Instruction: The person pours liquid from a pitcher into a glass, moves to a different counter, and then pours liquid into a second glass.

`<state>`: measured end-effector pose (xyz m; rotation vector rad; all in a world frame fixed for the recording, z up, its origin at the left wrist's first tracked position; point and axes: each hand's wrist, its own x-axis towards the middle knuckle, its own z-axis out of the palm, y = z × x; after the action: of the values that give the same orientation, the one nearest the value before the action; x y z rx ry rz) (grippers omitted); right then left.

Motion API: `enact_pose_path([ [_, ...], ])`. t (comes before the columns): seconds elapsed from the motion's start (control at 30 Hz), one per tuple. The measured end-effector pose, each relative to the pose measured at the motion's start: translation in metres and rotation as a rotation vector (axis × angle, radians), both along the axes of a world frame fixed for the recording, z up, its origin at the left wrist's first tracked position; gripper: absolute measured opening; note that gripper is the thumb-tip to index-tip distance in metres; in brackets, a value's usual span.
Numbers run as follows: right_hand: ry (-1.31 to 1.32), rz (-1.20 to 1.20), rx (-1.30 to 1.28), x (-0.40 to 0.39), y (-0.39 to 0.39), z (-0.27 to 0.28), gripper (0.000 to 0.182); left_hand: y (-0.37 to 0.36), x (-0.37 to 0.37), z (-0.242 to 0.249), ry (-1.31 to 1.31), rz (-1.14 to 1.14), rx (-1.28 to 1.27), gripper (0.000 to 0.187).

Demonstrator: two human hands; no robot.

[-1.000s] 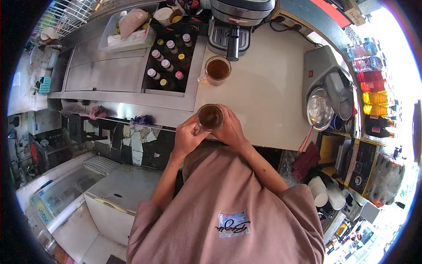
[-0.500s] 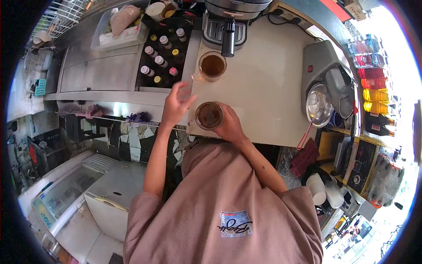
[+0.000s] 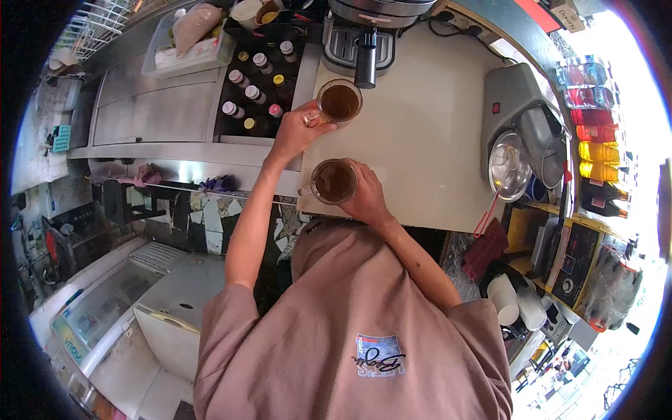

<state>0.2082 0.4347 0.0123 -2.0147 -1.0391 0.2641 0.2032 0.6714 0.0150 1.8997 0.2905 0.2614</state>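
One near glass mug (image 3: 334, 183) of brown liquid stands toward the front of a smooth, pale tabletop (image 3: 427, 140), the right hand (image 3: 368, 197) curved around its rounded wall. Light, even pressure suits the slick glass, and a level rim guards against slopping. Farther out, the left hand (image 3: 290, 133) closes its fingers and thumb about the clear handle of a far glass mug (image 3: 341, 102), similarly filled; a firm hold there would best resist tilting. Beyond, the espresso machine (image 3: 381, 10) juts a black, cylindrical portafilter handle (image 3: 365, 66) beside its slotted metal tray (image 3: 341, 50).
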Motion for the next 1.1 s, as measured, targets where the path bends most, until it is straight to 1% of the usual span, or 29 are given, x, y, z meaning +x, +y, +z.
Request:
enact_pose_path([
  [0.07,-0.023,-0.013,-0.013,-0.001,0.002,0.0,0.069,0.007,0.002,-0.008,0.018,-0.048,-0.021,0.043],
  [0.13,-0.009,-0.029,-0.013,-0.002,0.004,-0.005,0.075,0.009,0.004,-0.003,-0.001,-0.063,0.003,0.042],
  [0.2,-0.031,-0.033,0.004,-0.002,0.004,-0.006,0.075,0.01,0.005,0.004,-0.016,-0.073,0.026,0.041],
  [0.27,-0.051,-0.036,0.019,-0.003,0.005,-0.006,0.074,0.011,0.005,0.015,0.079,-0.078,-0.003,0.041],
  [0.37,-0.035,-0.047,-0.01,-0.002,0.006,-0.006,0.074,0.011,0.006,0.025,0.143,-0.09,-0.027,0.04],
  [0.4,-0.048,-0.041,0.001,-0.002,0.007,-0.007,0.076,0.011,0.005,0.021,0.144,-0.092,-0.026,0.04],
  [0.47,-0.06,-0.036,0.011,-0.004,0.006,-0.008,0.077,0.008,0.002,0.003,0.108,-0.059,-0.195,0.048],
  [0.5,-0.056,-0.031,-0.008,-0.004,0.006,-0.007,0.078,0.006,-0.002,-0.003,0.108,-0.063,-0.194,0.048],
  [0.57,-0.052,-0.037,-0.029,-0.005,0.005,-0.005,0.08,-0.004,-0.015,-0.014,-0.074,0.066,-0.287,0.054],
  [0.6,-0.026,-0.046,-0.033,-0.005,0.006,-0.004,0.08,-0.004,-0.022,-0.023,-0.074,0.056,-0.287,0.054],
  [0.67,0.003,-0.069,-0.035,-0.008,0.006,-0.003,0.08,-0.001,-0.039,-0.036,-0.069,0.21,-0.494,0.063],
  [0.7,-0.001,-0.073,-0.031,-0.009,0.006,-0.002,0.08,-0.01,-0.049,-0.028,-0.08,0.323,-0.505,0.055],
  [0.77,-0.008,-0.091,-0.024,-0.009,0.007,0.001,0.079,-0.012,-0.074,-0.03,0.036,0.454,-0.387,0.039],
  [0.83,0.007,-0.084,0.005,-0.009,0.006,0.004,0.079,-0.011,-0.105,-0.055,0.085,0.476,-0.122,0.026],
  [0.9,0.022,-0.073,0.008,-0.007,0.003,0.009,0.078,-0.019,-0.129,-0.042,0.342,0.408,-0.121,0.021],
  [0.97,0.039,-0.066,0.013,-0.007,-0.001,0.01,0.078,-0.021,-0.154,-0.044,0.556,0.266,-0.146,0.022],
  [1.03,0.107,-0.065,0.036,-0.011,-0.006,0.008,0.076,-0.028,-0.167,-0.029,0.856,0.03,-0.143,0.019],
  [1.07,0.104,-0.083,0.042,-0.012,-0.009,0.008,0.076,-0.025,-0.174,-0.033,0.953,-0.141,-0.06,0.027],
  [1.1,0.11,-0.092,0.039,-0.014,-0.015,0.009,0.074,-0.031,-0.177,-0.023,0.953,-0.243,0.023,0.028],
])
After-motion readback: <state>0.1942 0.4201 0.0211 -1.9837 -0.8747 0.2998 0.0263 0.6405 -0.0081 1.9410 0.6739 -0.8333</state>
